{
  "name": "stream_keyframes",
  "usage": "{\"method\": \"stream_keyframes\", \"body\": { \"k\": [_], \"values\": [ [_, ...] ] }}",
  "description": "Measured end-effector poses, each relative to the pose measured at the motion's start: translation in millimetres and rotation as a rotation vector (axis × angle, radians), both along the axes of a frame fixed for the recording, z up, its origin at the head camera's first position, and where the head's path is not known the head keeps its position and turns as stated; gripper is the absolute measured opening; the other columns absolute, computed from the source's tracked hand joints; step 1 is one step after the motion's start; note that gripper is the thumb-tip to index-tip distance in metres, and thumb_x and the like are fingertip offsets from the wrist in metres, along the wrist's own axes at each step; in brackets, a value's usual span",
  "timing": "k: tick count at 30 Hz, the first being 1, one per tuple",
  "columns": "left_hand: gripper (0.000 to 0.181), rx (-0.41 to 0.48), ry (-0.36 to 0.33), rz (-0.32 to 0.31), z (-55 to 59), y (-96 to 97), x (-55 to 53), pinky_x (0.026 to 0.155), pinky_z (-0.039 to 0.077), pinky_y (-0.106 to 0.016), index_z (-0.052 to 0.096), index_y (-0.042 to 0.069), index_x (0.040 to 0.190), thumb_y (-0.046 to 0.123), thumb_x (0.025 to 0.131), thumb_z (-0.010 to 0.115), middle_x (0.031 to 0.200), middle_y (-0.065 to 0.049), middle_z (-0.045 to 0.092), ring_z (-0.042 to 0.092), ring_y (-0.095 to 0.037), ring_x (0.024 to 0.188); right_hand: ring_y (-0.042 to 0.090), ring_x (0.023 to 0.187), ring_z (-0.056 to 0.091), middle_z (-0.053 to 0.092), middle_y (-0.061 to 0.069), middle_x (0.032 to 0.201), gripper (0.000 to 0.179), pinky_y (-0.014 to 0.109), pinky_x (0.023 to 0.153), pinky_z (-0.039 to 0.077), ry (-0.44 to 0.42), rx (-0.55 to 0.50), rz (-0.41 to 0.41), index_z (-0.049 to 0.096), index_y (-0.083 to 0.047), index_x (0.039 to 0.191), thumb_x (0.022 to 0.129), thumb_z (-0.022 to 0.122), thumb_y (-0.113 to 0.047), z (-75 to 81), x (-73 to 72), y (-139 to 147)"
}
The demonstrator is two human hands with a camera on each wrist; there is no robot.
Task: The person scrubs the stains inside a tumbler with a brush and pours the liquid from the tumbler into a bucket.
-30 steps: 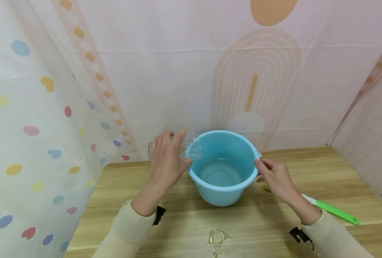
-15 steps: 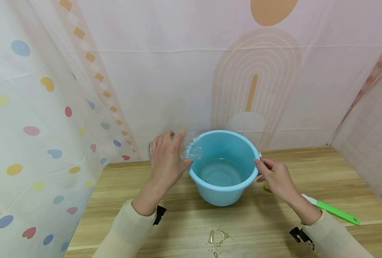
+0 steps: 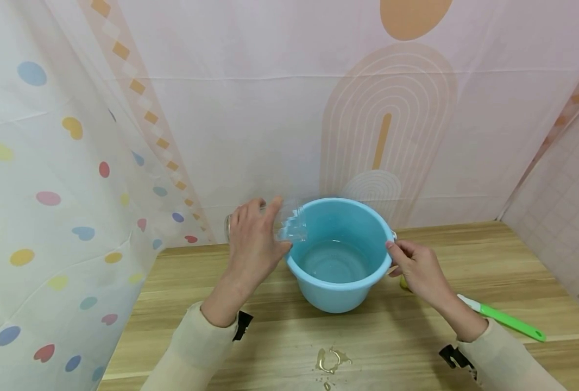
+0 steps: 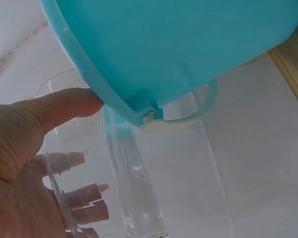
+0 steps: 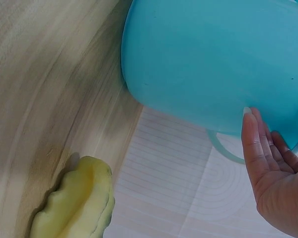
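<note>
My left hand (image 3: 252, 233) grips a clear, see-through cup (image 3: 293, 228) that lies tilted at the left rim of a light blue bucket (image 3: 335, 298). The left wrist view shows its fingers behind the clear wall of the cup, with the thumb at the bucket's rim. Clear water (image 3: 335, 263) covers the bucket's bottom. At the opposite side my right hand (image 3: 416, 269) holds the rim, thumb on top and fingers against the outer wall. A pale handle (image 4: 188, 116) hangs from the bucket, partly hidden.
A yellow wavy sponge-like piece (image 5: 79, 203) lies right of the bucket. Farther right is a green-handled tool (image 3: 511, 323) with a white end. A small puddle (image 3: 331, 360) wets the wooden table (image 3: 270, 358) in front. Patterned cloth (image 3: 250, 136) hangs behind.
</note>
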State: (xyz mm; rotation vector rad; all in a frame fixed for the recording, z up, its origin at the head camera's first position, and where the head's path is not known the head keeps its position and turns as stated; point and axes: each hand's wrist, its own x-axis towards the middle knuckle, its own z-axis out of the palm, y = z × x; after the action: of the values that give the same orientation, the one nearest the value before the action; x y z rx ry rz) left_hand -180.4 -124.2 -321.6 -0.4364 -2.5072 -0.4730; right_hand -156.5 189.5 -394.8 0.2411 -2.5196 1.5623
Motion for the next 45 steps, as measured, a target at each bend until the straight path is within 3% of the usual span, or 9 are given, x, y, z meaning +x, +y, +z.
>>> {"method": "stream_keyframes", "body": {
  "k": [9, 16, 24, 31, 37, 45],
  "values": [
    [0.077, -0.007, 0.001, -0.005, 1.0, 0.3, 0.1, 0.103, 0.041, -0.06, 0.064, 0.009, 0.13, 0.011, 0.063, 0.102, 0.123, -0.028, 0.062, 0.057, -0.047, 0.116, 0.029, 0.079, 0.074, 0.074, 0.015, 0.091, 0.038, 0.039, 0.065, 0.064, 0.007, 0.001, -0.006, 0.071, 0.01, 0.114, 0.111, 0.055, -0.024, -0.9, -0.3, -0.2],
    [0.076, -0.024, 0.011, 0.0, 1.3, 0.3, -0.2, 0.1, 0.042, -0.059, 0.064, 0.009, 0.128, 0.012, 0.063, 0.102, 0.122, -0.028, 0.062, 0.058, -0.047, 0.115, 0.02, 0.077, 0.073, 0.074, 0.017, 0.092, 0.038, 0.036, 0.064, 0.064, 0.012, 0.005, -0.003, 0.07, 0.011, 0.115, 0.111, 0.055, -0.023, -0.7, -0.7, -0.3],
    [0.075, -0.055, 0.011, 0.013, 1.9, 1.0, 0.0, 0.102, 0.043, -0.059, 0.063, 0.009, 0.126, 0.014, 0.063, 0.102, 0.122, -0.027, 0.062, 0.059, -0.047, 0.115, 0.018, 0.077, 0.072, 0.074, 0.018, 0.093, 0.038, 0.031, 0.063, 0.063, 0.007, 0.009, -0.012, 0.07, 0.011, 0.115, 0.111, 0.055, -0.023, 0.0, -0.4, -0.4],
    [0.075, -0.06, 0.026, 0.01, 2.0, 1.2, -0.3, 0.101, 0.043, -0.058, 0.062, 0.01, 0.125, 0.014, 0.062, 0.102, 0.122, -0.028, 0.062, 0.059, -0.048, 0.114, 0.02, 0.077, 0.073, 0.074, 0.016, 0.091, 0.038, 0.039, 0.065, 0.064, 0.005, 0.009, -0.015, 0.071, 0.011, 0.114, 0.111, 0.055, -0.023, -0.3, -0.2, -0.2],
    [0.075, -0.066, 0.034, 0.009, 1.5, 1.4, -0.4, 0.102, 0.043, -0.059, 0.062, 0.01, 0.126, 0.013, 0.062, 0.102, 0.122, -0.028, 0.062, 0.059, -0.048, 0.114, 0.019, 0.077, 0.072, 0.074, 0.015, 0.091, 0.038, 0.032, 0.064, 0.063, 0.004, 0.002, -0.012, 0.071, 0.011, 0.115, 0.111, 0.055, -0.023, -0.5, -0.4, -0.1],
    [0.076, -0.073, 0.023, 0.011, 2.3, 1.7, 0.1, 0.105, 0.042, -0.061, 0.062, 0.01, 0.127, 0.013, 0.063, 0.102, 0.124, -0.027, 0.062, 0.058, -0.048, 0.116, 0.017, 0.078, 0.072, 0.074, 0.02, 0.094, 0.038, 0.033, 0.065, 0.063, 0.001, 0.001, -0.007, 0.07, 0.011, 0.116, 0.111, 0.054, -0.024, -0.3, 0.1, -0.3]
  ]
}}
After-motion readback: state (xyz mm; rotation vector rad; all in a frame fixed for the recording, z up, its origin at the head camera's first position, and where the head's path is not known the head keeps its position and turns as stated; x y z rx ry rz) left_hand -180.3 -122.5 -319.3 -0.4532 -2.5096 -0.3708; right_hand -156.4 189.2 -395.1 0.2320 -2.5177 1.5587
